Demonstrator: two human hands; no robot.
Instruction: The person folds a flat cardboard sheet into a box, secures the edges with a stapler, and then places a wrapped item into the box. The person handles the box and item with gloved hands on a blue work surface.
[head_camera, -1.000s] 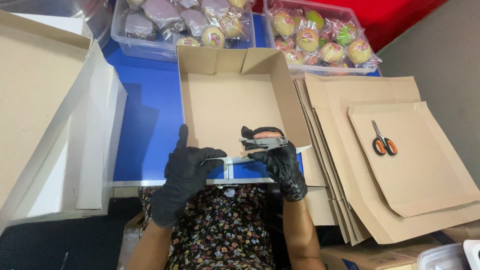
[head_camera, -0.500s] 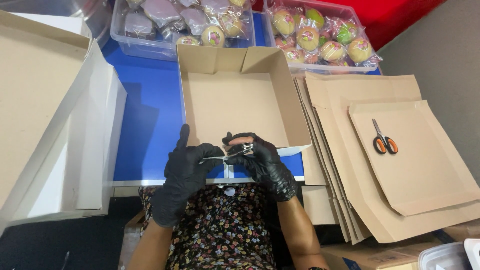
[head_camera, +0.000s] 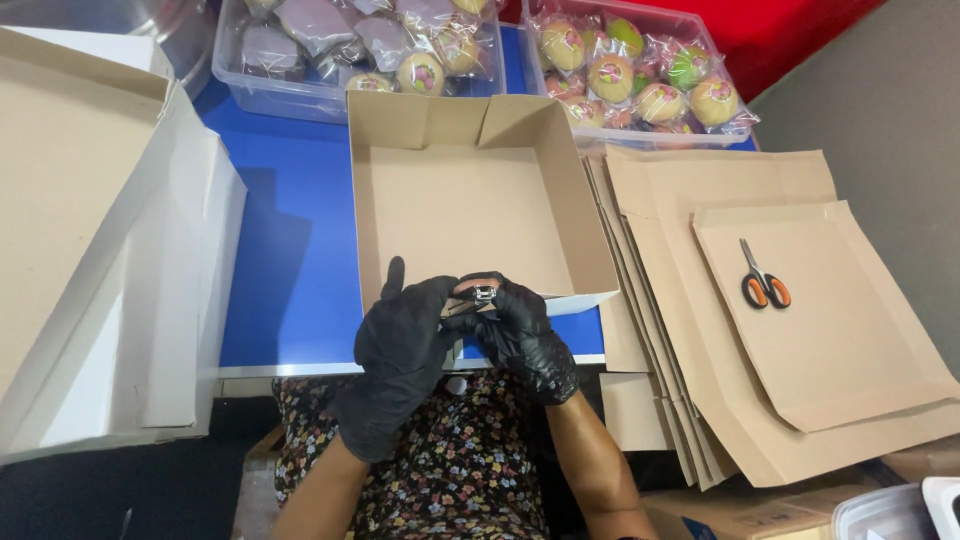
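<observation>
- Head view: both hands wear black gloves and meet at the near edge of an open cardboard box (head_camera: 470, 215) that sits on a blue worktop (head_camera: 290, 250).
- The left hand (head_camera: 400, 345) lies over the box's near wall, its forefinger pointing up toward the box floor while the other fingers curl toward the right hand.
- The right hand (head_camera: 520, 335) is curled shut, pinching a small metal tool (head_camera: 484, 294) against the box's near edge; it looks like a stapler, though the gloves hide most of it.
- The box is shallow, brown inside, with its far wall and both side walls standing and a white outer face showing along the near right corner.
- Just right of the box lies a fanned stack of flat cardboard sheets (head_camera: 820, 330), overlapping one another and hanging past the worktop's near edge.
- A pair of orange-handled scissors (head_camera: 762, 277) rests on the top sheet, well apart from both hands.
- Beyond the box stand two clear plastic tubs: the left tub (head_camera: 260, 95) holds wrapped pieces, dark and pale, and the right tub (head_camera: 700, 135) holds round wrapped sweets in yellow, pink and green.
- At the left, a large folded white-and-brown board carton (head_camera: 110, 260) leans over the worktop's edge.
- Below the hands shows a dark floral garment (head_camera: 470, 470) on the person's lap.
</observation>
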